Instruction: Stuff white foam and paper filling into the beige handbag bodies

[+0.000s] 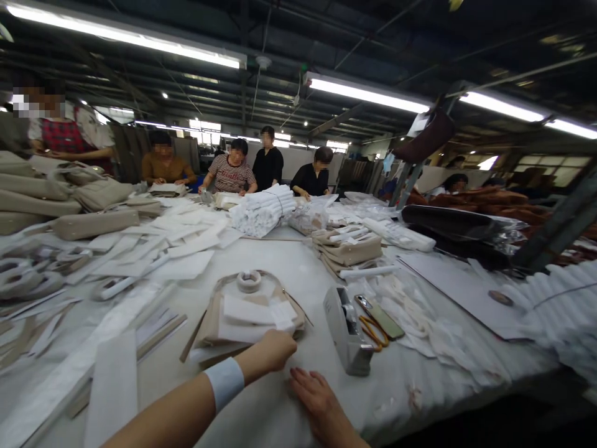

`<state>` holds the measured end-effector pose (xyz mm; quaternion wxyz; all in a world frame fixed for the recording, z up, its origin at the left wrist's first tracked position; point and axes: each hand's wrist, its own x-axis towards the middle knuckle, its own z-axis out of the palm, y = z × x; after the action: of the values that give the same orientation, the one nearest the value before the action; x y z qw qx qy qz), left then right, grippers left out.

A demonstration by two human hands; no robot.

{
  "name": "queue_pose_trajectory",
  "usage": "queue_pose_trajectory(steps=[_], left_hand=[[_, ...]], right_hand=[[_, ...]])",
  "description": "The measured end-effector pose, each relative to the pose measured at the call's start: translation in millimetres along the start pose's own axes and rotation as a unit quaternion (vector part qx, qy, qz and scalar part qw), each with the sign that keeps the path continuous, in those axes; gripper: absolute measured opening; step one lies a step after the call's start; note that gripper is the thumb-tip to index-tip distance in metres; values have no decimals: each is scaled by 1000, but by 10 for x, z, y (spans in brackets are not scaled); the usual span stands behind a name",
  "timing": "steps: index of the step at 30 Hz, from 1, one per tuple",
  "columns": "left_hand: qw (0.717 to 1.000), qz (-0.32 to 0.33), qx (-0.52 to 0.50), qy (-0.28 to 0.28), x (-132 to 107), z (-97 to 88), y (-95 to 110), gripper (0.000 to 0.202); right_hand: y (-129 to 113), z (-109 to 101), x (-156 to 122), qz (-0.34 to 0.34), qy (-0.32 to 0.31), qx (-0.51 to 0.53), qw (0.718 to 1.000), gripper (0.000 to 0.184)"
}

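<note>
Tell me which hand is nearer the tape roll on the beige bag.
Left. The left hand is in front and slightly right of the tape roll; the right hand is farther right, nearer the wearer.

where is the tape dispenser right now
The grey tape dispenser stands right of centre in the head view, between the right hand and the phone.

Left arm [168, 407] outstretched, left fingers [286, 346] curled; right fingers [305, 381] loosely extended.

My left hand [276, 350], curled, at near edge of beige bag [212, 326]; tape roll [249, 289] atop bag. My right hand [318, 398], fingers extended, near tape dispenser [351, 339].
</note>
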<state>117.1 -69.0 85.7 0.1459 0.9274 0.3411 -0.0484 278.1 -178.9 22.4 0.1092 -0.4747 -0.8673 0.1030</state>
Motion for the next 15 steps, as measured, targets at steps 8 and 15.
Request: queue_pose_trajectory(steps=[8, 15], left_hand=[[909, -211, -60, 354, -1372, 138, -896, 41], [924, -196, -6, 327, -1682, 882, -1245, 118]], right_hand=[[346, 257, 169, -42, 67, 47, 996, 35], [486, 461, 348, -87, 121, -125, 981, 44]])
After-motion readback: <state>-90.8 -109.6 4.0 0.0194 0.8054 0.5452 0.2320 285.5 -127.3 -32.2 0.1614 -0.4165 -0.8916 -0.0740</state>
